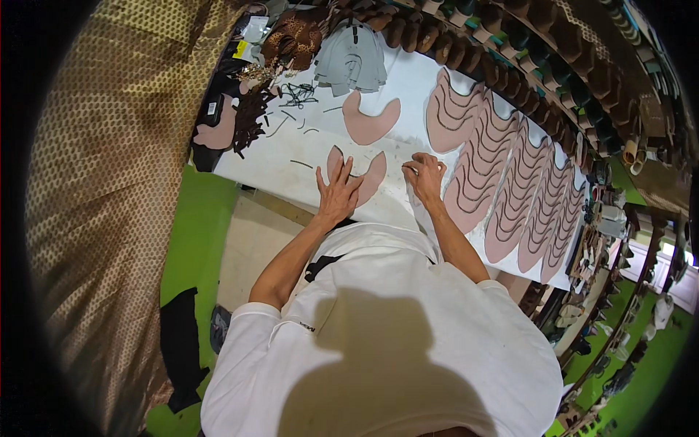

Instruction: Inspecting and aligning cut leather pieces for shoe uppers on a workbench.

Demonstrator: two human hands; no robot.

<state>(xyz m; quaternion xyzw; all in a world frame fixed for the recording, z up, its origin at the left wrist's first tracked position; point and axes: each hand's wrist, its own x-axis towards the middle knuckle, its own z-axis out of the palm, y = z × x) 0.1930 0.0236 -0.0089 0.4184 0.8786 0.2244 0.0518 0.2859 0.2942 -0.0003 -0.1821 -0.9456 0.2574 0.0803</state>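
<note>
My left hand (pixel 337 193) lies with its fingers spread on a pink U-shaped shoe-upper piece (pixel 375 179) near the table's front edge. To its right, my right hand (pixel 427 177) hovers over or rests on the white table (pixel 280 171), thumb and fingertips pinched together. Whatever is in that pinch is too small to make out. Just beyond the hands lies another pink U-shaped piece (pixel 370 131), flat and on its own. A thin dark strip (pixel 301 163) sits left of my left hand.
Overlapping rows of pink pieces with dark curved edges (pixel 466 204) cover the table's right side. Grey cut pieces (pixel 352 62) are stacked at the back, beside a heap of dark strips (pixel 250 130). Shoes (pixel 429 40) line the far edge. A patterned gold curtain (pixel 109 218) hangs at left.
</note>
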